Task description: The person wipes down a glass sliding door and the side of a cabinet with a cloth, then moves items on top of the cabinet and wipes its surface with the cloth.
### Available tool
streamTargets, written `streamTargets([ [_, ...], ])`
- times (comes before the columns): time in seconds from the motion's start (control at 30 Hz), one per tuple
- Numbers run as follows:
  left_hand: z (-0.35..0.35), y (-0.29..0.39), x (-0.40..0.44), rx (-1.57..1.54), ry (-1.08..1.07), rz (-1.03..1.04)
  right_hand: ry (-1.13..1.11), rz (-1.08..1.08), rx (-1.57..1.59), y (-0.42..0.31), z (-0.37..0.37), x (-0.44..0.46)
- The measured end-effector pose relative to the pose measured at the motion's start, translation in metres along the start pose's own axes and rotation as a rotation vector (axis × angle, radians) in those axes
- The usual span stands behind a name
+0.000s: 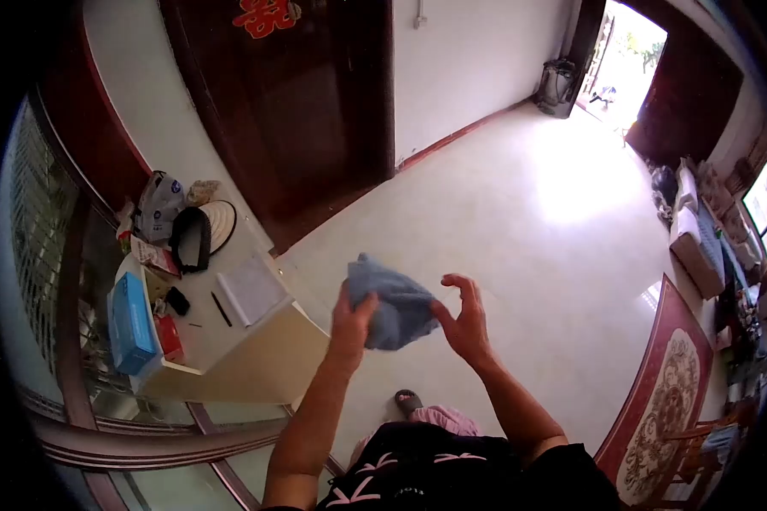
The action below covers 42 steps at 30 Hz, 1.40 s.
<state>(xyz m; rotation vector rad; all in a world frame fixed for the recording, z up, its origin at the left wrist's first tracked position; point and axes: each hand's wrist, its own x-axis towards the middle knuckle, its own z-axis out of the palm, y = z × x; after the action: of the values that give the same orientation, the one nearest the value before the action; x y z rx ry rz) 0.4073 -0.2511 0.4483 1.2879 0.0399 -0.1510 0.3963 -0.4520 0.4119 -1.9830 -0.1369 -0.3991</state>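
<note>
A crumpled blue-grey cloth [394,305] hangs in the air in front of my body, above the pale floor. My left hand [353,322] grips its left side, with the thumb lying over the fabric. At the cloth's right edge is my right hand [464,317]; its thumb touches the fabric, while the index finger is raised and curved away from it, and the fingers are apart. Part of the left fingers is hidden behind the cloth.
At the left, a cream table [247,358] holds a notebook [254,289], a pen [222,308], a blue box [132,324], a brimmed hat [220,223] and a plastic bag [159,204]. A sofa [694,247] and a red patterned panel [665,400] stand at the right.
</note>
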Motion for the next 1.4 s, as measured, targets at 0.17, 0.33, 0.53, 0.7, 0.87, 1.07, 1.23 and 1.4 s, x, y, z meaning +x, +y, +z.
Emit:
streamTargets([
  [0.17,0.024,0.007,0.001,0.397,-0.359,0.237,-0.279,0.476,0.868,0.022,0.018,-0.008],
  [0.33,-0.024,-0.006,0.017,0.282,-0.116,0.118,-0.207,0.686,1.358,0.003,0.017,0.009],
  [0.53,-0.020,-0.037,0.009,0.761,0.196,0.428,-0.608,0.580,0.938,0.012,0.039,0.036],
  [0.7,-0.063,-0.048,0.025,0.987,0.381,0.381,-0.839,0.545,0.641,0.028,0.047,0.070],
  [0.87,-0.044,-0.048,-0.013,0.515,0.133,0.065,-0.812,0.578,0.836,0.018,0.075,0.047],
  [1.07,-0.102,-0.074,-0.016,0.643,0.518,0.122,-1.041,0.531,0.507,0.004,0.075,0.065],
  [1.23,-0.147,-0.003,-0.058,-0.166,0.490,-0.137,-0.859,0.535,0.639,0.001,0.056,0.083],
  [1.4,-0.163,0.011,-0.086,-0.330,0.424,-0.216,-0.763,0.707,0.658,-0.012,0.060,0.089],
])
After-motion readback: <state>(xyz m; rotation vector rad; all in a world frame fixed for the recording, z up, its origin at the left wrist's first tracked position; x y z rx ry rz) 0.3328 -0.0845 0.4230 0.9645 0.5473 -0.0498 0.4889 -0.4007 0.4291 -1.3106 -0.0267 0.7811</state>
